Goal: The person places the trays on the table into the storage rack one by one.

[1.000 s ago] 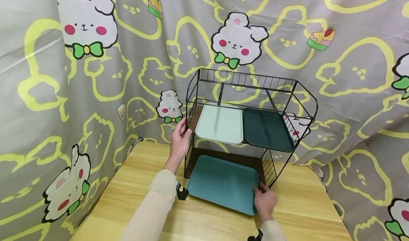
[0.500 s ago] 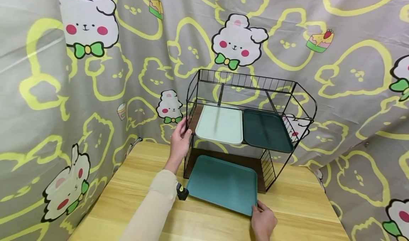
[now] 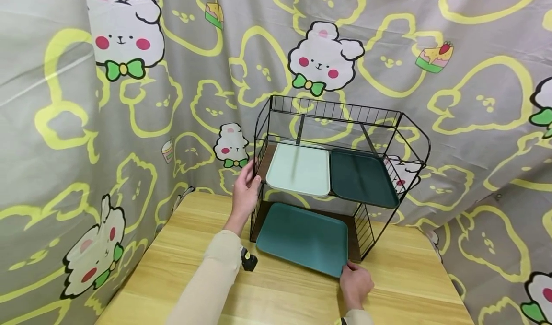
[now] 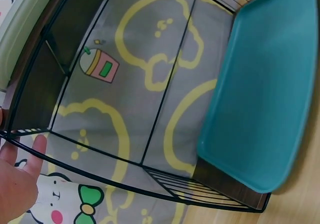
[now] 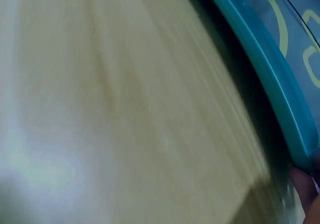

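A black wire rack with dark wood shelves stands on the table. My left hand grips its left side at the upper shelf, thumb in front of the frame; in the left wrist view my fingers curl around the wire. On the lower shelf lies a large teal tray, its front edge jutting out over the table. My right hand pinches that tray's near right corner. In the right wrist view, the tray's rim runs down to my fingers.
Side by side on the upper shelf lie a pale mint tray and a dark green tray, which juts forward at the right. A patterned curtain hangs behind and beside the wooden table.
The teal tray has moved back, farther onto the lower shelf. My right hand slid from its right edge to the near corner, then moved forward with it. The left hand keeps its grip.
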`<state>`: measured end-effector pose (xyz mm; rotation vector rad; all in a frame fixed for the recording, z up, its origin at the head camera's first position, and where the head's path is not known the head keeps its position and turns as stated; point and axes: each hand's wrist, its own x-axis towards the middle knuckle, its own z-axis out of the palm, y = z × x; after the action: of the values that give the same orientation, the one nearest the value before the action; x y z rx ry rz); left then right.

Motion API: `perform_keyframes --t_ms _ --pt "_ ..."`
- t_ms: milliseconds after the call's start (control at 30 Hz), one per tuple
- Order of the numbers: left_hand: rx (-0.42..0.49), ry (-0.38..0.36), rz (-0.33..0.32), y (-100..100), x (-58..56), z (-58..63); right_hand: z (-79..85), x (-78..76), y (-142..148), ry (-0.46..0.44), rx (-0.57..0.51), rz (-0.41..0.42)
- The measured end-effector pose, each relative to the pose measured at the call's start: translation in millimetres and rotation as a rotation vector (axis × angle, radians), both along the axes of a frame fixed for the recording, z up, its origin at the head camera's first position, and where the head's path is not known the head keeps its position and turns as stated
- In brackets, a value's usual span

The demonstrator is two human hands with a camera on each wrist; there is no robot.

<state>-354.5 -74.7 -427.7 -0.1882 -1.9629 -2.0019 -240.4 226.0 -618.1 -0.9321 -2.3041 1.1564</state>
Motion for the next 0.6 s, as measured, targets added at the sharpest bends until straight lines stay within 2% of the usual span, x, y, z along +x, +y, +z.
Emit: perform_keyframes --t_ms 233,467,600 --pt "-0.019 0.014 -0.002 0.8 0.8 -0.8 0.6 -20.2 3.4 0.032 -0.030 -0.030" --pt "-0.031 -0.013 0.005 0.4 1.4 1.2 -0.2 -31.3 7.8 0.036 0.006 -0.040" --pt "-0.028 -0.004 0.004 -0.3 1.3 0.7 1.4 -34.2 8.3 0.033 -0.010 -0.036"
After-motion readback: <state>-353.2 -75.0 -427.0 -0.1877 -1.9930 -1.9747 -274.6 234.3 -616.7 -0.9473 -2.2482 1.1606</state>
